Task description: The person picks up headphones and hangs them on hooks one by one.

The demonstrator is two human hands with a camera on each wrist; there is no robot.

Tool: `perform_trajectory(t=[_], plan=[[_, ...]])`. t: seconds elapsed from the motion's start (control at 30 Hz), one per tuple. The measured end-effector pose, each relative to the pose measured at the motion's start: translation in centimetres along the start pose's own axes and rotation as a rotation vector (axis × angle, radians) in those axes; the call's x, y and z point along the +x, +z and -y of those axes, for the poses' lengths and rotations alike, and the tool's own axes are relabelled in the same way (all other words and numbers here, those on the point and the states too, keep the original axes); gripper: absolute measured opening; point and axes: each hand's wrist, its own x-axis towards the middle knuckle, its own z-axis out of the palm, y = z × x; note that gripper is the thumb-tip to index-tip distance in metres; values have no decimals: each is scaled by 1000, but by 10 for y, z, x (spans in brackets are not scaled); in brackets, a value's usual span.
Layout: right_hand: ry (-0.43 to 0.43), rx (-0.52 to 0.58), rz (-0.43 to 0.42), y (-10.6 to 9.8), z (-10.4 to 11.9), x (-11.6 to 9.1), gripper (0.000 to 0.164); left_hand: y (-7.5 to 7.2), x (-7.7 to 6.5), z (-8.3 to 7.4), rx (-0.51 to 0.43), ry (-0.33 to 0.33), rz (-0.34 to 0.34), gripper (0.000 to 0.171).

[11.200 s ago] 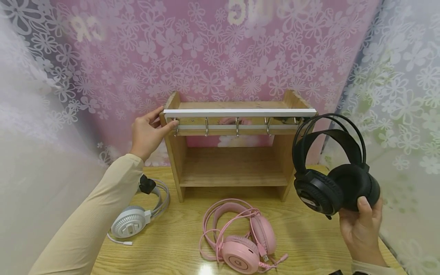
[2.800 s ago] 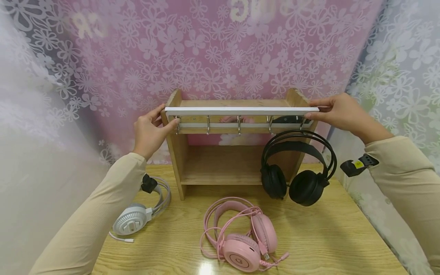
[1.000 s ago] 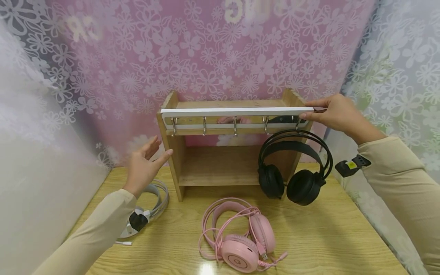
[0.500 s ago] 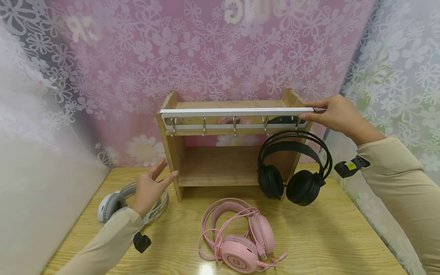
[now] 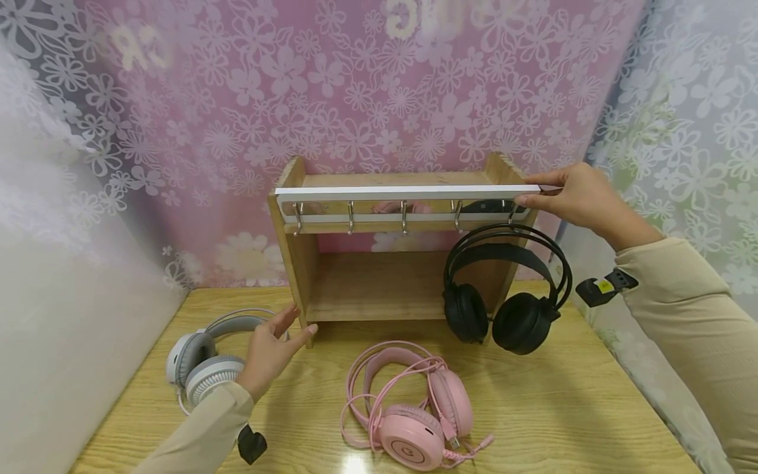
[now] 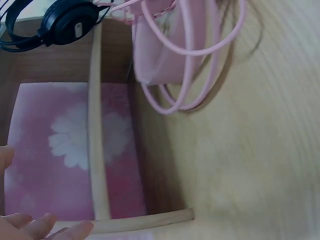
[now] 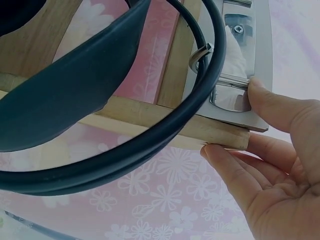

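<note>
The surface (image 5: 533,408) carries the wooden rack (image 5: 379,283). The black headset (image 5: 503,252) hangs at the rack's right end; the pink headset (image 5: 414,431) lies in front, the white headset (image 5: 216,372) to the left. Compared with about three seconds earlier, our left grip (image 5: 269,355) has left the rack's upper left corner and come down beside its lower left side: fingers loosely spread, nothing held. Whether it touches the rack we cannot tell. Our right grip (image 5: 583,201) stays closed on the upper right corner. We judge that it now steadies the rack alone, leaving our left free. The right wrist view adds fingertips behind the side panel and a thin headband hoop passing through a hook (image 7: 196,59), details the head view obscures.
</note>
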Motion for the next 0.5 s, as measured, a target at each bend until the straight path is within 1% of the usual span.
perform_trajectory(t=[0.17, 0.33, 0.5], plan=[[4, 6, -4, 0, 0, 0, 69, 14, -4, 14, -23, -20, 10, 79], [0, 4, -7, 1, 0, 0, 68, 31, -8, 31, -20, -5, 13, 75], [-9, 8, -12, 1, -1, -1, 68, 48, -13, 42, -50, 7, 27, 71]])
